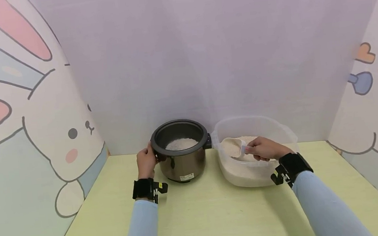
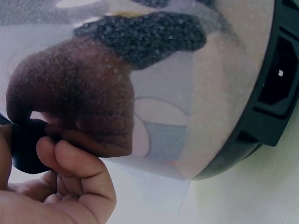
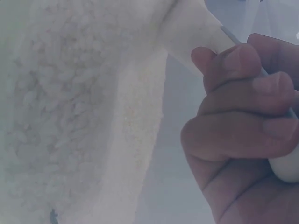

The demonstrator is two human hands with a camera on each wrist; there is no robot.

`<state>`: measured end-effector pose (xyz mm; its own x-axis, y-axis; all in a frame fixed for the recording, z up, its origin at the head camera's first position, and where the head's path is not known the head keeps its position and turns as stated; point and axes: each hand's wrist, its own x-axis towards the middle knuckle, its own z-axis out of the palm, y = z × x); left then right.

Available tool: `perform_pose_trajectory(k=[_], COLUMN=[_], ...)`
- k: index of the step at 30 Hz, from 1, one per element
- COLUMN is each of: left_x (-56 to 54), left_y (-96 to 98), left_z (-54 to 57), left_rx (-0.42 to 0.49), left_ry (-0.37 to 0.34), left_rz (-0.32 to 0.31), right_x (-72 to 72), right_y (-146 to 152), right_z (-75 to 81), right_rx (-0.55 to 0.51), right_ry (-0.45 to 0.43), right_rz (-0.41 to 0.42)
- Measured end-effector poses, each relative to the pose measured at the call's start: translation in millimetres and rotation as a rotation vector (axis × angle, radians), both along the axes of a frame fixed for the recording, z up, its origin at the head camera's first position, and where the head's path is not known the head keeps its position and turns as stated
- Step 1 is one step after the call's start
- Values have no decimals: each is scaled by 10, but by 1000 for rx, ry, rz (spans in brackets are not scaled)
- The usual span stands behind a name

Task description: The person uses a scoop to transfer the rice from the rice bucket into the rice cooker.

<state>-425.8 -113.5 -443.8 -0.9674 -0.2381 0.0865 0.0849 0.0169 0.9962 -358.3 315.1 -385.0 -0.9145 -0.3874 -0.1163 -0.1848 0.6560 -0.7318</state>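
Note:
A dark rice cooker stands lidless, with white rice visible inside it. My left hand grips its left side; the left wrist view shows the fingers curled round a black side handle. To the right, a clear plastic tub contains more rice. My right hand holds a white scoop by its handle, over the tub's left part, and the scoop is full of rice. Curled fingers wrap the handle in the right wrist view.
The cooker and tub stand side by side near the back of the pale yellow-green table. A lilac backdrop rises behind them. Panels with cartoon animals flank the table, a rabbit on the left one.

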Motion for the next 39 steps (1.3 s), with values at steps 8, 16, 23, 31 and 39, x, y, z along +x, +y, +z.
perform_pose_trajectory(k=[8,16,23,31,39], left_x=[-2,-3,-8,15,42], left_y=[30,20,30,54,35], left_z=[8,16,19,39,53], left_rx=[-4,5,16,8,-3], left_ry=[0,-14,-21,-20,-29], left_rz=[10,-1,8,11,16], right_x=[-21,-15,2,65,74], right_y=[48,75,86,122,116], right_z=[-10,37,61,138,295], right_rx=[-32,-106,-129,-187,-212], right_ry=[-15,-31,-9,-36,-36], right_rz=[4,1,-16,-87,-102])
